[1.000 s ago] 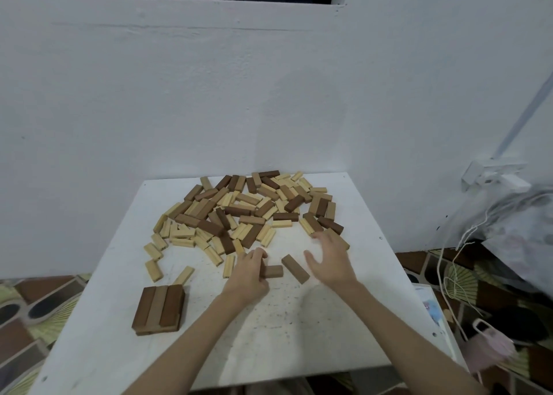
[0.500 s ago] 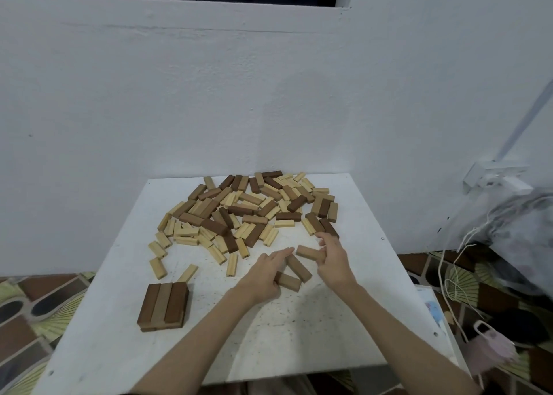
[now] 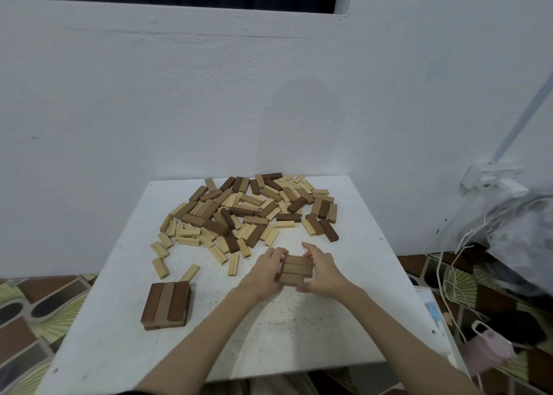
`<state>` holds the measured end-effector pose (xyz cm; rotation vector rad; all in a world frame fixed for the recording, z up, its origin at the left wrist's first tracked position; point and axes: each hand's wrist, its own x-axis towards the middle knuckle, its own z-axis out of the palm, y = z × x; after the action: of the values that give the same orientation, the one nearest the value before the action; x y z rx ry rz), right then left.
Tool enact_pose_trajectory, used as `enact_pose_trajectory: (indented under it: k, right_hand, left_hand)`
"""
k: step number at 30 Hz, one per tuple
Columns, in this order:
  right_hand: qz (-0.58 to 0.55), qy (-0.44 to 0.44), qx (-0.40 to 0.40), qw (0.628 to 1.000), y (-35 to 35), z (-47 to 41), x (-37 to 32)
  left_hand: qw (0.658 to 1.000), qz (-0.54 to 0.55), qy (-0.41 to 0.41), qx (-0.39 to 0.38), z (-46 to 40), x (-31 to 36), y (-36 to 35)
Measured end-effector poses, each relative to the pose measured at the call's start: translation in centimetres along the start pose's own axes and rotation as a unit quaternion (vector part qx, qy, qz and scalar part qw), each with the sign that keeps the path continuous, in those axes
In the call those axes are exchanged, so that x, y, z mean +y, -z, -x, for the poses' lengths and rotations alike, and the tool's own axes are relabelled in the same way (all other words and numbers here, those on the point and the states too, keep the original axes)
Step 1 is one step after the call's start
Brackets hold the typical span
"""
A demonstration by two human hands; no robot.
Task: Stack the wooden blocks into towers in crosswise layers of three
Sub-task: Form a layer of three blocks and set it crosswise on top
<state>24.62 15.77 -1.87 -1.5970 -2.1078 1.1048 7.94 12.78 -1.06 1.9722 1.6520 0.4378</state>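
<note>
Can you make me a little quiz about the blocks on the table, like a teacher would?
1. True or false: both hands press on one row of three blocks.
2. Which side of the table is the finished stack on: the person's left or right?
3. Fill in: the loose pile lies toward the ____ of the table.

Key:
1. True: the left hand and right hand squeeze the row of three blocks between them.
2. Left: the finished stack sits near the left edge of the table.
3. Back: the loose pile lies by the wall.
</note>
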Motion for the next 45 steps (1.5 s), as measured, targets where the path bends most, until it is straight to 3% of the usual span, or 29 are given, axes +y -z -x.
enact_pose_trajectory:
  k: [10, 19, 31, 45]
  right_hand:
    - [-0.024, 0.023, -0.052, 0.998, -2.5, -0.9, -2.4]
    - [-0.034, 0.042, -0.05, 0.997, -4.6, -0.8, -4.2]
    - [-0.1, -0.058, -0.002, 0.993, -4.1, -1.0, -4.1]
    - [-0.125, -0.084, 0.029, 0.988, -4.9, -1.4, -3.8]
  left_hand:
    - [0.998, 0.013, 0.062, -0.012, 1.6, -2.4, 1.6]
    - [0.995, 0.001, 0.098, -0.003, 3.2, -4.1, 2.7]
    - [0.986, 0.044, 0.158, 0.035, 3.5, -4.1, 2.8]
    - [0.971, 0.132, 0.188, 0.064, 3.8, -3.5, 2.1]
